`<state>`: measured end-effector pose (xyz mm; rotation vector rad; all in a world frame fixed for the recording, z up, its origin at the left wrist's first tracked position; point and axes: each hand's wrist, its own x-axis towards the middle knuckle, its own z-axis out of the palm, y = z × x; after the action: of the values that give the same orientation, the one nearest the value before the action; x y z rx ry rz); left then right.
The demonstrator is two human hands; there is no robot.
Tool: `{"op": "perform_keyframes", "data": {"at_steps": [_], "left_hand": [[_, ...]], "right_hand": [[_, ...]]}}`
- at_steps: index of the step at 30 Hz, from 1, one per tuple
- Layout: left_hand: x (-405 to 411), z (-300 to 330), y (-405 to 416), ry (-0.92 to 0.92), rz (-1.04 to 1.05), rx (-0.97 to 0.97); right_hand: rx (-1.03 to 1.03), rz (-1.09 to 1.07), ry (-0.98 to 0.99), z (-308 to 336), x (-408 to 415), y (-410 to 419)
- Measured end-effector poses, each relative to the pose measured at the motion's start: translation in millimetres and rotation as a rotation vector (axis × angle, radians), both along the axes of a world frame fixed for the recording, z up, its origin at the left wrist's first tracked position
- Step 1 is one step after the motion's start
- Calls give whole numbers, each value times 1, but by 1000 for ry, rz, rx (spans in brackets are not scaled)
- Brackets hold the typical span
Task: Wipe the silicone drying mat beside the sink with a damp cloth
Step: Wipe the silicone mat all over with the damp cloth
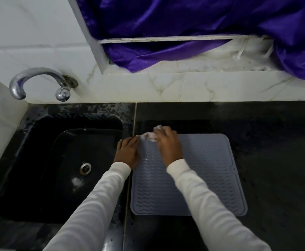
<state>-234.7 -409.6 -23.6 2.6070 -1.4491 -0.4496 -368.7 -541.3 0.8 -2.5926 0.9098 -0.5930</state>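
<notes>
A grey silicone drying mat [202,174] with wavy ridges lies flat on the black counter, right of the sink. My right hand [168,145] grips a small bunched pale cloth [150,136] and holds it on the mat's far left corner. My left hand [127,151] lies flat with straight fingers on the mat's left edge, next to the cloth. Both arms wear white sleeves.
The black sink [61,167] with a metal drain [85,167] sits to the left, under a chrome tap [39,82]. Black counter [274,142] extends right of the mat. White tiled wall and a ledge with purple fabric [184,24] rise behind.
</notes>
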Motion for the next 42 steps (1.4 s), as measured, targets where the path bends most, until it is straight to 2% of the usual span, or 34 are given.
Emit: {"op": "perform_keyframes", "data": {"at_steps": [4, 9, 13, 23, 28, 33, 38, 42], "left_hand": [[5, -11, 6, -29, 1, -32], [3, -21, 13, -153, -67, -13], [2, -26, 9, -123, -14, -71], [9, -37, 12, -139, -42, -156], [7, -36, 10, -142, -27, -149], [2, -35, 8, -152, -7, -151], [-1, -32, 7, -154, 14, -139], [-4, -30, 4, -147, 40, -134]], "right_hand": [[54, 61, 64, -34, 49, 52], [64, 33, 266, -58, 42, 61], [73, 50, 312, -53, 42, 58], [46, -147, 337, -48, -26, -7], [95, -196, 453, -34, -73, -50], [25, -348, 408, -39, -122, -100], [139, -463, 455, -32, -163, -138], [109, -454, 446, -30, -166, -138]]}}
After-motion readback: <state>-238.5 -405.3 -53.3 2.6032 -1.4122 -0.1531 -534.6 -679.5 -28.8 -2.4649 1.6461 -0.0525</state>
